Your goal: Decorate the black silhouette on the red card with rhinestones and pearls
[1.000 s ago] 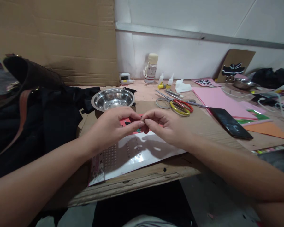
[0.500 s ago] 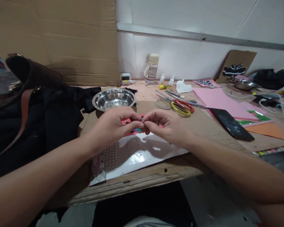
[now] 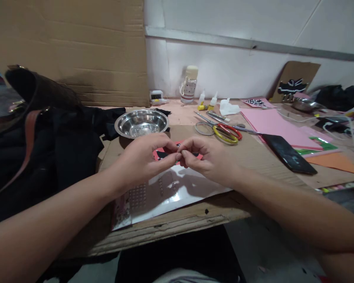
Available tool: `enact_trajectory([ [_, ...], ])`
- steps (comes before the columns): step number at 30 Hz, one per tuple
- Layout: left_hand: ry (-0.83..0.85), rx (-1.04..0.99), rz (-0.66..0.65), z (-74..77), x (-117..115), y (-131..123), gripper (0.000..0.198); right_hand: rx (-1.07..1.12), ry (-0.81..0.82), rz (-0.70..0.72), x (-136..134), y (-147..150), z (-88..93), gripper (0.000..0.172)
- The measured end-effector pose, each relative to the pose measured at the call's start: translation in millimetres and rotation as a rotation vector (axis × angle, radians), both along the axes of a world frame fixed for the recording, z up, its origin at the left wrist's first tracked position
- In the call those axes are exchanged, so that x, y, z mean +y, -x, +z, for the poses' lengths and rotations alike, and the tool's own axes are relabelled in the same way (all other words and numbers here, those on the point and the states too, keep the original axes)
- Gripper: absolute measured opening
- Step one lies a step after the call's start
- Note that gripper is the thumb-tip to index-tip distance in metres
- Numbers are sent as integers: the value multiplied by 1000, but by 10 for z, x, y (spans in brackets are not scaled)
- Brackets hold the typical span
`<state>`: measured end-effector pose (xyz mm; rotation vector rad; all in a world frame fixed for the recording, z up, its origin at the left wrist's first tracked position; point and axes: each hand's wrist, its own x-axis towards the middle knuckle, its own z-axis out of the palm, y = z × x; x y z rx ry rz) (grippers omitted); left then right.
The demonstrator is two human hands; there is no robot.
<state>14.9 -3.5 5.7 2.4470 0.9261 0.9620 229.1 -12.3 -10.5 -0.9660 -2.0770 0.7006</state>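
My left hand [image 3: 149, 157] and my right hand [image 3: 211, 159] meet fingertip to fingertip above the table's front. Thumb and forefinger of each are pinched together; whatever they hold is too small to make out. Behind and beneath the fingers lies a red sheet [image 3: 201, 156] with a black shape [image 3: 163, 154] on it, mostly covered by my hands. Nearer to me, under the wrists, a white sheet [image 3: 200, 182] carries rows of stick-on pearl beads [image 3: 138, 195] at its left side.
A steel bowl [image 3: 118, 126] stands behind my left hand. Scissors [image 3: 227, 133], glue bottles [image 3: 212, 103] and a lidded bottle [image 3: 189, 86] are farther back. To the right lie a phone [image 3: 289, 154] and pink sheets [image 3: 271, 124]. Dark cloth and a bag [image 3: 44, 92] fill the left.
Both hands stay pinched together in nearly the same place. The shiny multicoloured patch seen between the fingers earlier is no longer visible, and more of the black shape shows there.
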Motion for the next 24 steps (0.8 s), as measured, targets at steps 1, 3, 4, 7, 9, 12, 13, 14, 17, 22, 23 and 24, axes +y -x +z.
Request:
enact_trajectory([
  [1, -5, 3, 6, -2, -1, -1, 12, 8, 5, 12, 0, 3, 2, 12],
  [3, -4, 4, 10, 3, -7, 0, 13, 32, 21, 38, 4, 7, 1, 13],
  [4, 1, 0, 6, 9, -11, 3, 13, 49, 33, 51, 9, 6, -2, 14],
  [7, 19, -14, -13, 32, -16, 13, 14, 102, 61, 82, 29, -10, -11, 15],
  [9, 31, -19, -10, 44, -12, 17, 15, 138, 82, 131, 39, -26, -15, 17],
  [12, 47, -23, 5, 50, 1, 19, 17, 185, 99, 188, 44, -35, -19, 17],
  [13, 48, -26, 5, 49, 5, 19, 17, 197, 102, 183, 44, -31, -20, 16],
  [14, 45, -27, 1, 47, 9, 21, 16, 206, 103, 165, 44, -23, -22, 15],
  [17, 27, -22, -8, 34, 18, 28, 14, 205, 111, 109, 46, 4, -24, 16],
  [22, 9, -25, -27, 8, 29, 35, 11, 172, 111, 86, 36, 23, -5, 20],
  [23, 0, -27, -38, 5, 29, 33, 10, 156, 98, 79, 31, 23, 2, 19],
  [24, -9, -27, -47, 3, 28, 31, 10, 139, 80, 72, 26, 23, 8, 18],
])
